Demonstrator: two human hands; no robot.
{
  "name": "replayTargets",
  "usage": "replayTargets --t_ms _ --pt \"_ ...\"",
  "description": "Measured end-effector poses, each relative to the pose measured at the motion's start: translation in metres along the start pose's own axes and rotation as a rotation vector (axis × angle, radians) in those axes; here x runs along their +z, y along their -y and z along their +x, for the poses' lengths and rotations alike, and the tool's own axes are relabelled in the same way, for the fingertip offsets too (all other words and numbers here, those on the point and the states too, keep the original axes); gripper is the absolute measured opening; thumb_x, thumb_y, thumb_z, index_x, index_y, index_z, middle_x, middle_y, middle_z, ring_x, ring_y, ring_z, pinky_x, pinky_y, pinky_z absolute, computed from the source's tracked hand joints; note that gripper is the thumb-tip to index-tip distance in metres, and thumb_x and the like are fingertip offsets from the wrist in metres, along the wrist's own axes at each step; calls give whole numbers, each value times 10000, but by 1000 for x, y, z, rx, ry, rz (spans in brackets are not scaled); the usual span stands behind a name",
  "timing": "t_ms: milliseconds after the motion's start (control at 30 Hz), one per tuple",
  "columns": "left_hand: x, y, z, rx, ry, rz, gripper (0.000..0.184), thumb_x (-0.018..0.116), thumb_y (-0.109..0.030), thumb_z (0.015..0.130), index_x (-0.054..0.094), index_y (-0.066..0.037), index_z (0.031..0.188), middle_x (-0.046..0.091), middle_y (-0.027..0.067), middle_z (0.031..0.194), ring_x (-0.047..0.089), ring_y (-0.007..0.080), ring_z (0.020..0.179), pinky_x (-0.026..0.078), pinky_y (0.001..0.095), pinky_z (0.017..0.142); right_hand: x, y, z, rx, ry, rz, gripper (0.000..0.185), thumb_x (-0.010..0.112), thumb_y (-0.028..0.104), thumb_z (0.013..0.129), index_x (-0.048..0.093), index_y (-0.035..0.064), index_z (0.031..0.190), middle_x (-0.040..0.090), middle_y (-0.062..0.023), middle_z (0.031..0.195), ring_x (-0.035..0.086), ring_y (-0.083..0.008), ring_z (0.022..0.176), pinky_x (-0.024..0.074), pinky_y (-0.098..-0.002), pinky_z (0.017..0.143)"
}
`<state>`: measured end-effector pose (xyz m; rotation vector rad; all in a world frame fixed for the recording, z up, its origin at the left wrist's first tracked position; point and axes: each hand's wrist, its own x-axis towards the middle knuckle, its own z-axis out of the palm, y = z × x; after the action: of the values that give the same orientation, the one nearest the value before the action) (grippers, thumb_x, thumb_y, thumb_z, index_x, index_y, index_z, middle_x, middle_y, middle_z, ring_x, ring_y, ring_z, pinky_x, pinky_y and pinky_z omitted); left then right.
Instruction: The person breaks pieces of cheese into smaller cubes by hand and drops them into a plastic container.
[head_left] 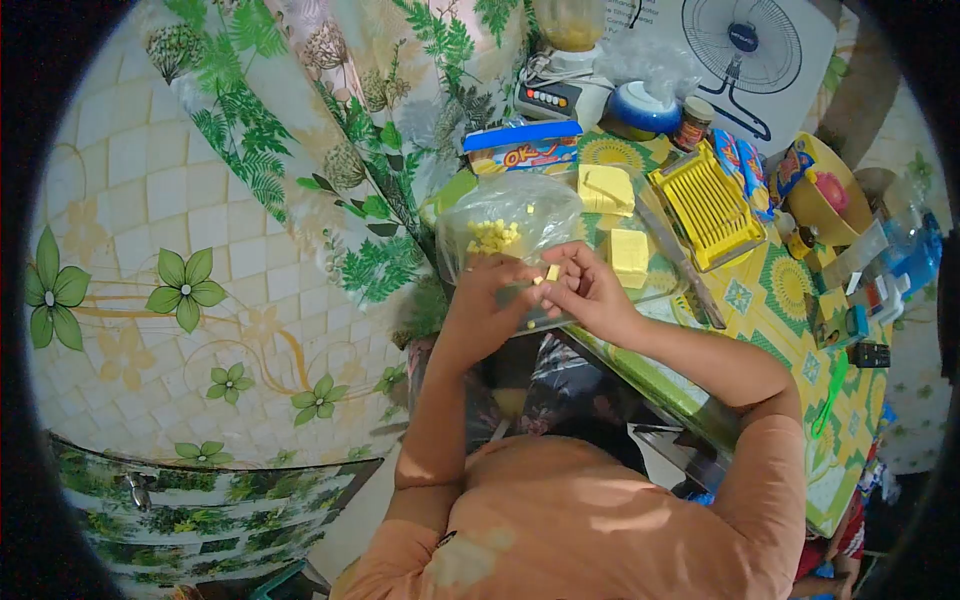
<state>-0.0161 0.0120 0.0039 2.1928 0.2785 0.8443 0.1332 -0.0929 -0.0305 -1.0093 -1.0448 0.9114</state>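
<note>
My left hand (490, 300) and my right hand (587, 293) are close together at the near edge of the table. A small pale yellow piece (552, 273) is pinched in my right fingers. My left fingers are bent beside it around another small bit. Just beyond my left hand, a clear plastic bag (550, 205) holds several small yellow cubes (493, 237). Two larger yellow blocks, one (628, 257) near my right hand and one (606, 190) farther back, lie to the right. A knife (692, 280) lies beside them.
A yellow slotted tray (706, 208), a blue and orange box (522, 150), a blender base (562, 97) and a blue container (645, 107) stand at the back. A yellow bowl (840, 205) and a green utensil (829, 400) are at the right. Patterned curtains hang at the left.
</note>
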Motion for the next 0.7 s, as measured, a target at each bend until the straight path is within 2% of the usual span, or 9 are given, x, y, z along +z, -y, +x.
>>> replayTargets --t_ms 100,200,400,500,600,700 --pt "1 0 0 -101 6 -73 181 657 -181 789 663 -47 911 630 116 874 564 274 878 404 354 818 1 2 -1 14 -3 -21 371 605 99 879 390 69 1181 470 9 717 544 -54 676 485 -197 575" --pt "0 -1 0 -108 10 -61 176 654 -175 792 655 -40 904 622 92 825 558 229 841 414 338 769 3 4 -2 45 -7 -28 384 612 94 873 382 72 1180 462 12 711 536 -51 665 483 -196 573" --pt "8 16 -6 -280 2 -215 169 630 -179 825 631 -25 895 581 21 717 485 80 638 388 248 558 1 -1 -3 12 42 -73 369 608 75 871 386 64 1165 449 15 705 487 -36 626 460 -193 559" --pt "8 14 -5 -329 13 -240 176 618 -180 845 619 -14 904 592 9 736 463 51 599 375 230 534 1 -1 -2 -12 37 -81 358 614 69 865 396 57 1149 444 20 704 472 -32 620 436 -189 546" --pt "7 8 -4 -340 46 -336 170 609 -166 853 610 -6 911 592 -5 736 478 40 636 386 219 558 -1 -4 -2 -56 44 -155 347 624 62 857 407 50 1127 448 24 705 472 -33 621 420 -186 538" --pt "8 10 -5 -340 37 -421 152 629 -157 844 614 -20 909 598 -8 773 515 43 724 411 218 636 2 -5 -2 -77 29 -77 334 635 60 849 420 43 1104 459 25 709 474 -35 624 414 -187 537"
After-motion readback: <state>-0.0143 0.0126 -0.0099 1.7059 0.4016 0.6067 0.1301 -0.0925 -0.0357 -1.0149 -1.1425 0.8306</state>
